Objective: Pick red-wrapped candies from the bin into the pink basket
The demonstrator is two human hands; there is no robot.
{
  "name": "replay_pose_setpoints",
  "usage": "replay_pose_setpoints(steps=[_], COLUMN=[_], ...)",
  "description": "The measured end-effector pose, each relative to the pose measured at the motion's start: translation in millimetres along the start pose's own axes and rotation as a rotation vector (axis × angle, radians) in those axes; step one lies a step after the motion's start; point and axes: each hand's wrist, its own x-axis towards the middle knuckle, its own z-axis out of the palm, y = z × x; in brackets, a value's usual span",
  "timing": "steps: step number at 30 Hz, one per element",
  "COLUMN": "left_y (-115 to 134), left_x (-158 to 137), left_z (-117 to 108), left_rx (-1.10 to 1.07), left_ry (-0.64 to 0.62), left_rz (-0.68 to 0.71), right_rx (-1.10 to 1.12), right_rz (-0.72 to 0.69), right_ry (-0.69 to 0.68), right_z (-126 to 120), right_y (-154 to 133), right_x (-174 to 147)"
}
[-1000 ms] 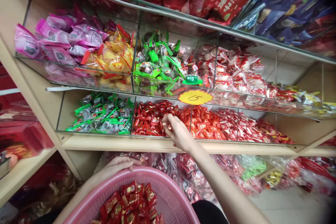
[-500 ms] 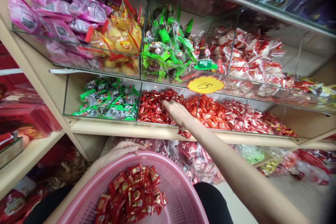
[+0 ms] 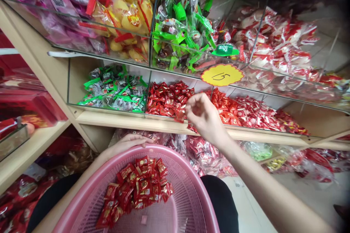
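Note:
A pink plastic basket (image 3: 191,178) sits between my knees, with a pile of red wrapped candies (image 3: 142,185) in it. My left hand (image 3: 133,141) holds the basket's far rim, its fingers laid along the edge and partly hidden. Over the front edge of the lower shelf, my right hand (image 3: 202,114) is closed in a pinch, thumb and fingertip together. One red wrapped candy (image 3: 179,115) shows at the fingertips, slightly blurred. Just behind it lies the compartment of matching red candies (image 3: 166,98); orange-red candies (image 3: 218,98) are beside them, partly covered by the hand.
Green-wrapped candies (image 3: 115,89) fill the compartment to the left. Above, a glass-fronted shelf holds larger packets, with a yellow price tag (image 3: 222,75) on its front. The wooden shelf edge (image 3: 131,120) runs between basket and candies. Bagged candies (image 3: 197,151) lie below it.
My right hand has come up and back out of the red candy compartment, with a red candy at its fingertips. My left hand stays on the rim. The view has tilted down slightly.

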Motion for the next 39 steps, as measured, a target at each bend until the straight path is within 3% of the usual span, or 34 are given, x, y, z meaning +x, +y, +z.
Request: replay_pose_setpoints(steps=[6,10,13,20,39], left_y=[0,0,4,0,-4], left_x=[1,0,-1,-1,1], left_z=[2,3,4,2,0], left_rx=[-0.006,-0.005,0.013,-0.02,-0.015], left_ry=[-0.027,-0.012,0.002,-0.016,-0.033], left_rz=[-0.019,-0.048,-0.066,-0.059,-0.013], right_rx=[0.633,0.707,0.744,0.745,0.812], right_rz=[0.701,1.111,1.266,1.269,1.305], right_ry=[-0.127,-0.045,0.095,0.243,0.179], right_z=[40,61,72,84,90], right_y=[-5,6,14,27,35], right_x=[-105,-156,-179,-195,-195])
